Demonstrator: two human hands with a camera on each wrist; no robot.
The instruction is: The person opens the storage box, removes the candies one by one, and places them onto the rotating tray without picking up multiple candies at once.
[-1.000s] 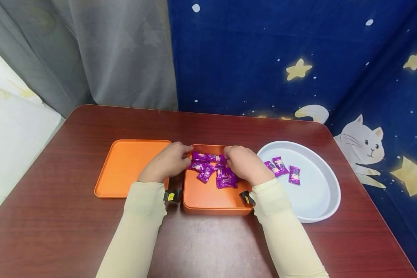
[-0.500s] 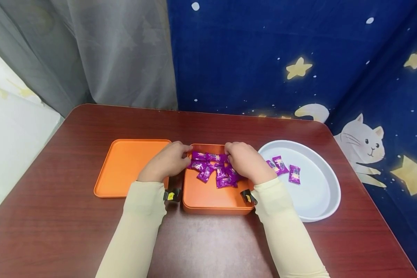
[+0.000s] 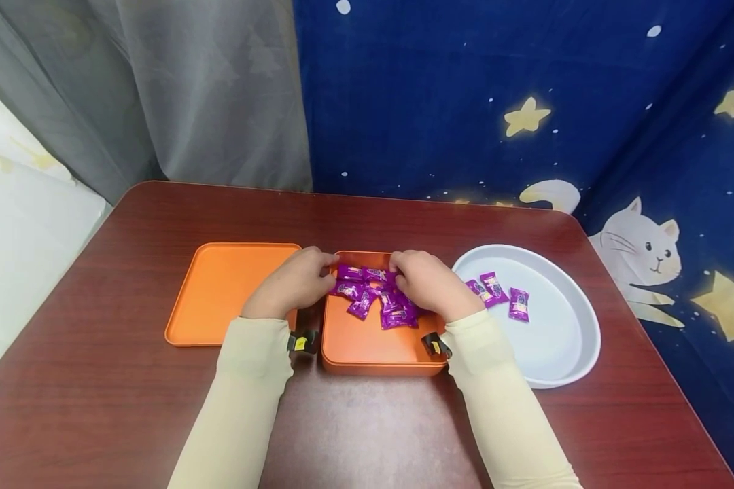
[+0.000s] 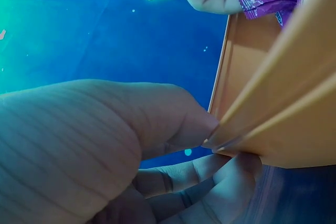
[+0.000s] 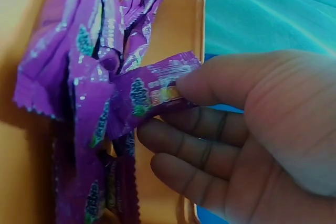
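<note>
An orange box [image 3: 373,350] stands at the middle of the table with several purple-wrapped candies [image 3: 359,292] piled toward its far side. My left hand [image 3: 293,284] is at the far left corner of the box; in the left wrist view the thumb [image 4: 184,119] lies on the rim and the fingers curl beneath it. Over the far right part of the pile, my right hand [image 3: 433,284] pinches one wrapped candy [image 5: 157,90] between thumb and fingers. That candy overlaps the others in the right wrist view. The head view hides the box's far right corner behind this hand.
On the right, close to the box, stands a white oval tray [image 3: 553,363] with 3 purple candies [image 3: 518,304] in it. To the left lies an orange lid [image 3: 220,292], partly behind the left hand. A curtain [image 3: 404,102] hangs behind the table [image 3: 373,435].
My right hand has shifted slightly left over the box, and the candies beneath it have moved a little closer together. The left hand stays at the corner.
</note>
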